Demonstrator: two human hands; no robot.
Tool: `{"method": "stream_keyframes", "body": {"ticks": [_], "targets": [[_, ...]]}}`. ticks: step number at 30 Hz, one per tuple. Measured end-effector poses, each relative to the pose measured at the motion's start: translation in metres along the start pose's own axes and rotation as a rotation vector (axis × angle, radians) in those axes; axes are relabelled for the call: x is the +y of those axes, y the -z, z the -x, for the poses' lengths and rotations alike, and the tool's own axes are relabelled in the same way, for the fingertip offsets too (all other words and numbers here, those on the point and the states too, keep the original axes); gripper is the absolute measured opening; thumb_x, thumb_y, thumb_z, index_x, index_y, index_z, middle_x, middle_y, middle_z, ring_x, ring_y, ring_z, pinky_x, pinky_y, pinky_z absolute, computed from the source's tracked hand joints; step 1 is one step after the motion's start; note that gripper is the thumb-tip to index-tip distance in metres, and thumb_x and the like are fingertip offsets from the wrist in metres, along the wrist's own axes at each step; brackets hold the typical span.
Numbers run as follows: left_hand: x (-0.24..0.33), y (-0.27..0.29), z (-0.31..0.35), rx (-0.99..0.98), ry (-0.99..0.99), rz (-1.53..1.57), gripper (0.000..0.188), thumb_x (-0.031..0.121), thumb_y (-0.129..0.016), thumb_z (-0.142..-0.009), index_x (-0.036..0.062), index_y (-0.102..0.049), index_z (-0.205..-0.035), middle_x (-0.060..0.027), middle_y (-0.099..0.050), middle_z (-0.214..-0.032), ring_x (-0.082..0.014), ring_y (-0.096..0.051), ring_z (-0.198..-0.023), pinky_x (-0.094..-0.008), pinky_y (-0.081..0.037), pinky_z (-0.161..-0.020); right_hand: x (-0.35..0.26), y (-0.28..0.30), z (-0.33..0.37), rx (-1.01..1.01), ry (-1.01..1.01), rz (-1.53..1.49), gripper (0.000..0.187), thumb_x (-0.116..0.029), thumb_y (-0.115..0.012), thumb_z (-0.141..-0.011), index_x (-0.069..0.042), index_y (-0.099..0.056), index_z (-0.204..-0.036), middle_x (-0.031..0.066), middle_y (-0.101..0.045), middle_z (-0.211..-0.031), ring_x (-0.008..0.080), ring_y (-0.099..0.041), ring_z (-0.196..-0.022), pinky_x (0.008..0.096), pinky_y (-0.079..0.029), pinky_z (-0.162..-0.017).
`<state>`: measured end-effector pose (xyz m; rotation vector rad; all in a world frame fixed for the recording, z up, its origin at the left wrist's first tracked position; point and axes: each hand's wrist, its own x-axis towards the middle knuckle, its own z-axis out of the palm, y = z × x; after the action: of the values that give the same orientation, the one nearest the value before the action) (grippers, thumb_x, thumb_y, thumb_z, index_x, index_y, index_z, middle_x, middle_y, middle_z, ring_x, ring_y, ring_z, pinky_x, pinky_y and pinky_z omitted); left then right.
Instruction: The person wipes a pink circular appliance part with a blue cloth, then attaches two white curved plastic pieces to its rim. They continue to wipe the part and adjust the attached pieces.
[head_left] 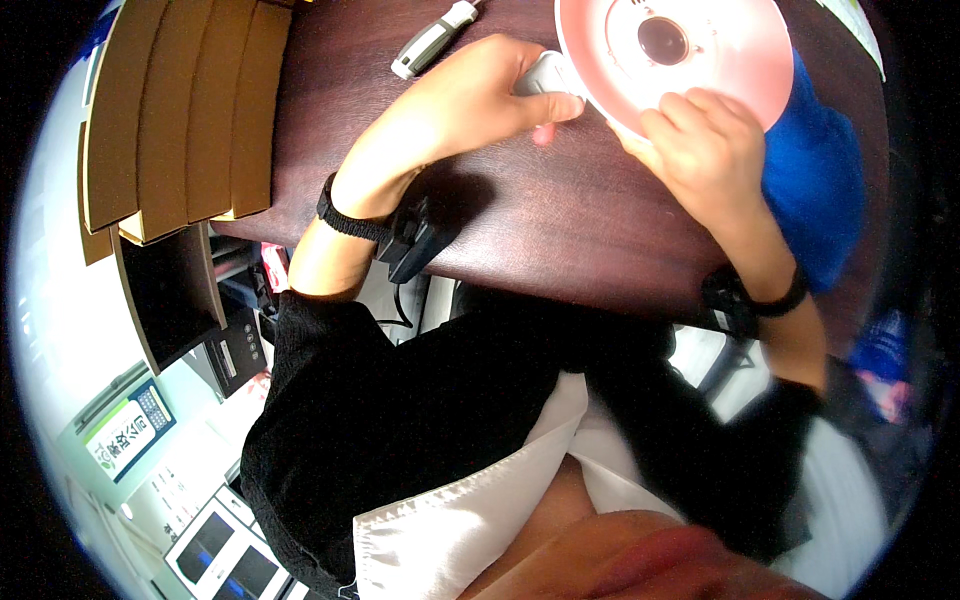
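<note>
A pink, shallow round dish-shaped piece (740, 50) with a dark round centre is held up over the far side of the dark wooden table. My right hand (705, 150) is closed on its near rim, with the fingers curled over the edge. At its left edge, my left hand (500, 95) grips a light grey-white piece (548, 75) between thumb and fingers. Whether this piece is joined to the pink one, I cannot tell. Just beyond my left hand, a screwdriver (432, 42) with a grey and white handle lies on the table.
Brown cardboard boxes (190, 110) stand along the table's left side. Blue material (820, 180) lies at the right, beside my right forearm. The table's near edge (560, 293) runs below my hands. A black open-fronted shelf (165, 295) is at the lower left.
</note>
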<state>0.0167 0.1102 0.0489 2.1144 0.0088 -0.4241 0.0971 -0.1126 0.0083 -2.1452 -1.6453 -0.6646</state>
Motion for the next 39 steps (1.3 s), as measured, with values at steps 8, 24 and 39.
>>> {"method": "stream_keyframes", "body": {"ticks": [8,24,39], "targets": [[0.002,-0.004,-0.001,-0.052,0.047,0.329,0.023,0.030,-0.061,-0.096,0.0066,-0.064,-0.097,0.0013,-0.062,-0.069,-0.0011,-0.043,-0.047,-0.0168,-0.033,-0.042,0.009,0.008,-0.002,-0.018,-0.049,-0.086,0.026,-0.026,-0.079,-0.065,-0.011,-0.057,-0.065,0.0018,-0.051,-0.066,0.0204,-0.056,-0.062,0.0346,-0.047,-0.055],[0.001,-0.020,-0.004,0.331,-0.001,0.390,0.034,0.026,-0.049,-0.101,-0.0021,-0.068,-0.100,-0.0045,-0.065,-0.067,-0.0061,-0.054,-0.049,-0.0205,-0.041,-0.045,0.003,0.009,-0.001,0.003,-0.043,-0.069,0.025,-0.025,-0.077,-0.071,-0.013,-0.056,-0.065,0.0004,-0.050,-0.065,0.0181,-0.055,-0.062,0.0329,-0.045,-0.054],[-0.002,-0.025,-0.015,0.499,-0.025,0.346,0.031,0.023,-0.052,-0.098,-0.0020,-0.069,-0.089,-0.0020,-0.061,-0.060,-0.0074,-0.054,-0.049,-0.0241,-0.041,-0.046,-0.010,0.009,-0.001,-0.023,-0.072,-0.012,0.023,-0.023,-0.075,-0.075,-0.011,-0.056,-0.068,0.0007,-0.052,-0.068,0.0183,-0.056,-0.066,0.0328,-0.046,-0.060]]}}
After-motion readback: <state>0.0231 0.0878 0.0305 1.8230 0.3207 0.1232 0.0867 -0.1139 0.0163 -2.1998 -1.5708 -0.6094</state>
